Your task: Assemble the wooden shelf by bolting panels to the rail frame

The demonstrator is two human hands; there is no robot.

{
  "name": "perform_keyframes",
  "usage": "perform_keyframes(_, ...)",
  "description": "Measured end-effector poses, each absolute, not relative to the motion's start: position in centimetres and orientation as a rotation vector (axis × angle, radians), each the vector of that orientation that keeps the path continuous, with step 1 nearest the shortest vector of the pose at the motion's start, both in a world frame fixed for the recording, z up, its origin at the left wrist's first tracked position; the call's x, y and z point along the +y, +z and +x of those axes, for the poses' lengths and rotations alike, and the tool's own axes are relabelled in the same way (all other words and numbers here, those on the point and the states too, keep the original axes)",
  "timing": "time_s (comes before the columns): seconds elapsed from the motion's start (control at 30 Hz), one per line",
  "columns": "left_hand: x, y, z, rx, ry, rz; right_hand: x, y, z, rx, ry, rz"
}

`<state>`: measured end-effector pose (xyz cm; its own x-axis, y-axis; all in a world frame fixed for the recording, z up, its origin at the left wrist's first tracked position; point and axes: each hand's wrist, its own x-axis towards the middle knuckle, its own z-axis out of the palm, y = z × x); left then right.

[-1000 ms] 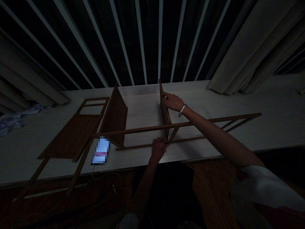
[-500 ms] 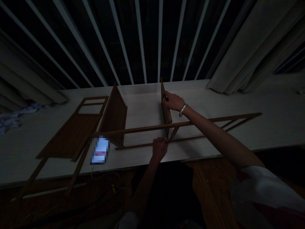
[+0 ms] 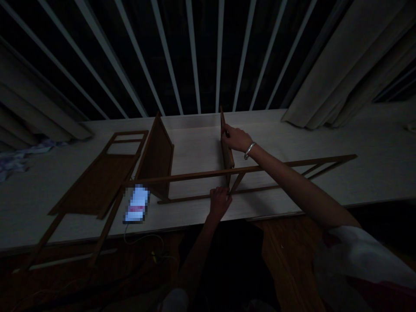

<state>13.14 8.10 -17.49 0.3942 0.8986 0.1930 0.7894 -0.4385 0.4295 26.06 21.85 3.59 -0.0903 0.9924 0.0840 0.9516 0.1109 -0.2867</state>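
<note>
A brown wooden side frame of long thin rails lies on its edge along a pale platform. An upright wooden shelf board stands across it near the middle. My right hand, with a metal bangle on the wrist, grips the top edge of that board. My left hand is closed on the frame's lower rail where the board meets it. A second upright board stands further left in the same frame.
Another flat wooden frame with a panel lies at the left. A lit phone with a cable lies near the platform's front edge. Curtains hang right and left, window bars behind. A crumpled cloth sits far left. Dark wooden floor below.
My right hand has slid slightly along the board's top edge, and the board has shifted a little. My left hand has stayed at the lower rail.
</note>
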Motion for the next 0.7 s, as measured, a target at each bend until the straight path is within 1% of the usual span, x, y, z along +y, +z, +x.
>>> perform_keyframes(0.7,7.85,-17.51,12.96,1.52,0.537,2.513,22.0,3.52,26.0,-2.146,0.226,-1.901)
